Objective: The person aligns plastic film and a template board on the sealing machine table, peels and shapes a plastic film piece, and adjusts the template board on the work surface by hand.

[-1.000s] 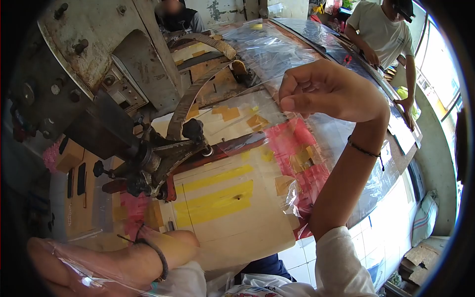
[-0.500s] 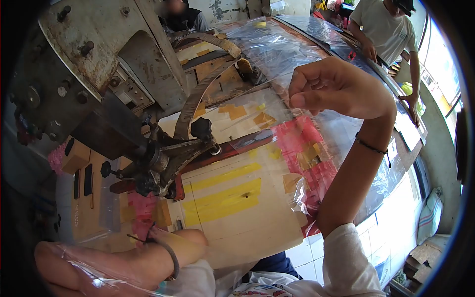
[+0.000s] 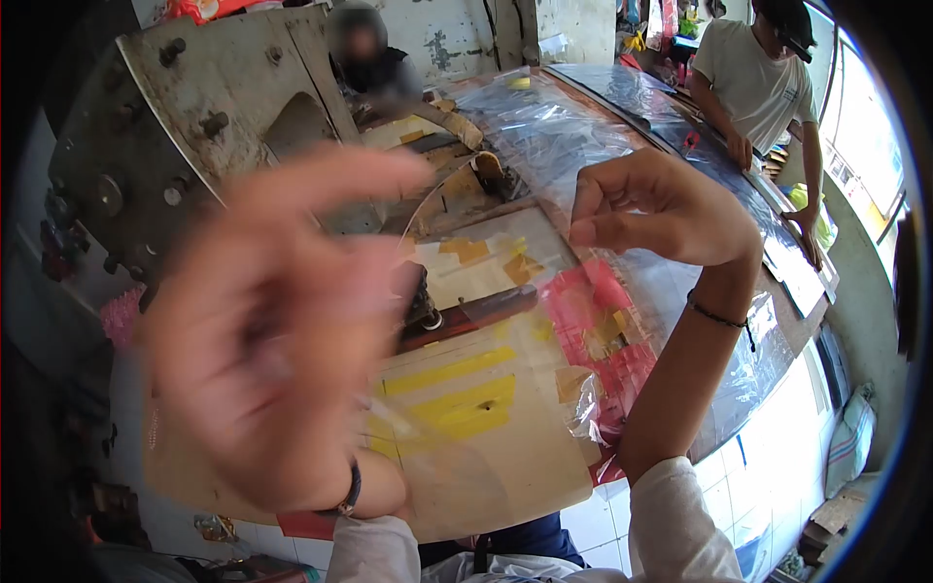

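Note:
My left hand [image 3: 282,330] is raised close to the camera and smeared by motion. Its index finger and thumb are apart, and nothing shows between them. Behind it, a black-knobbed metal clamp head [image 3: 421,296] of the machine is mostly hidden. My right hand [image 3: 666,206] hovers over the far right of the work board, wrist bent, fingers curled against the thumb. Whether it pinches a thin clear sheet cannot be made out. Below lies a tan board [image 3: 496,466] with yellow tape strips [image 3: 457,403] and red tape [image 3: 588,330] along its right side.
A heavy metal machine [image 3: 233,97] stands at the left. Clear plastic sheets [image 3: 544,117] cover the table behind. One person [image 3: 758,78] leans over dark sheets at the back right; another person [image 3: 367,63] is at the back. A sack [image 3: 850,437] sits at the right.
My left hand has risen from the lower left, where clear film lay over it, up in front of the machine. My right hand has dropped slightly, still curled.

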Demonstrator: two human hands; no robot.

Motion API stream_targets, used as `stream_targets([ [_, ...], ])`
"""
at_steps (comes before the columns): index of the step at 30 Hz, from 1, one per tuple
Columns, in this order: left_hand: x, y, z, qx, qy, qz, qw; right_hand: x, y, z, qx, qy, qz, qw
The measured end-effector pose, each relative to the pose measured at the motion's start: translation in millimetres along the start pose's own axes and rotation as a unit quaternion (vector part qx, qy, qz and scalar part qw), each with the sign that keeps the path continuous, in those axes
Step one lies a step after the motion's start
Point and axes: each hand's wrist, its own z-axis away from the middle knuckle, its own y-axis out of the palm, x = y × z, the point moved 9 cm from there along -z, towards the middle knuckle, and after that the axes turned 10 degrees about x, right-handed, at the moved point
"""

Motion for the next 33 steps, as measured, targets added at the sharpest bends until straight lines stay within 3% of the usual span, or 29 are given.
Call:
stream_targets([
  [1,9.6,22.1,-10.1,0.110,-0.063,-0.086,0.988,3.2,0.7,0.6,0.002,-0.012,0.003,1.000],
  [2,34.3,39.9,-11.7,0.160,-0.118,-0.089,0.976,6.4,1.5,0.9,0.008,-0.018,0.008,1.000],
  [3,38.1,55.7,-17.6,0.195,-0.063,-0.174,0.963,9.2,2.9,0.9,0.016,-0.024,0.012,0.999],
  [7,53.1,86.7,-31.1,0.250,-0.118,-0.253,0.927,16.3,5.0,2.1,0.034,-0.039,0.024,0.998],
  [14,43.2,84.1,-30.5,0.248,-0.082,-0.222,0.939,18.8,9.3,5.5,0.068,-0.064,0.013,0.996],
  [17,53.0,83.9,-28.5,0.274,-0.153,-0.201,0.928,13.9,8.1,1.3,0.051,-0.045,0.005,0.998],
  [20,59.9,87.3,-19.3,0.337,-0.207,-0.234,0.888,7.3,8.0,-5.4,0.047,-0.046,0.025,0.998],
  [23,67.5,95.3,-10.2,0.405,-0.160,-0.235,0.869,4.9,16.0,-16.5,0.072,-0.031,0.025,0.997],
  [29,76.3,90.1,-9.0,0.396,-0.180,-0.233,0.870,1.9,30.7,-26.5,0.109,0.017,-0.049,0.993],
  [33,75.1,84.1,-10.3,0.389,-0.205,-0.214,0.872,3.8,27.2,-31.2,0.089,0.020,0.000,0.996],
])
